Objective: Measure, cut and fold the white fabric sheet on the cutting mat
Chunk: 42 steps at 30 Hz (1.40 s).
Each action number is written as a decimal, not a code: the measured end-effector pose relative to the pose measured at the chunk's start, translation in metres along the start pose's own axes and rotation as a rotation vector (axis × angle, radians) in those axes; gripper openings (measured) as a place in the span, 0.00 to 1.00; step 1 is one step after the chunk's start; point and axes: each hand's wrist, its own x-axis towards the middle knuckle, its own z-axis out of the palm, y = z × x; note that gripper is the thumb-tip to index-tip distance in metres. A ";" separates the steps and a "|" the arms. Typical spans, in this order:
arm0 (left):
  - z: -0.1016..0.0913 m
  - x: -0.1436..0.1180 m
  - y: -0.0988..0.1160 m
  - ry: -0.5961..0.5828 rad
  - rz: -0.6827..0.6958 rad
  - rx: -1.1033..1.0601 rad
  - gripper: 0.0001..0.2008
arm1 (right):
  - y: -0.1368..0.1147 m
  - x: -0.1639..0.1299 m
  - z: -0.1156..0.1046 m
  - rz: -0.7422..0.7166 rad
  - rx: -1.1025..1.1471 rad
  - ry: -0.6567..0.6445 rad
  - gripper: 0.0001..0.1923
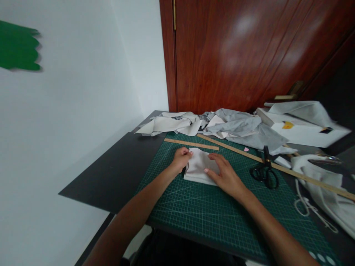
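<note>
A folded piece of off-white cloth (198,168) lies on the green cutting mat (199,214). My left hand (181,159) pinches the cloth's left edge near its far corner, thumb on top. Over the right part of the cloth is my right hand (226,173), with thumb and fingers spread apart; its fingertips rest on or just above the surface. A short wooden ruler (191,143) lies just beyond the cloth.
Black scissors (266,171) and a long wooden ruler (235,149) lie to the right. Crumpled cloth scraps (174,123) line the back, beside a white box (302,129). More white cloth (321,177) and a looped cord (303,207) are at the right edge.
</note>
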 end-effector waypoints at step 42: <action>-0.021 0.014 -0.001 -0.095 -0.181 0.220 0.12 | 0.071 0.000 -0.008 0.244 -0.127 -0.128 0.17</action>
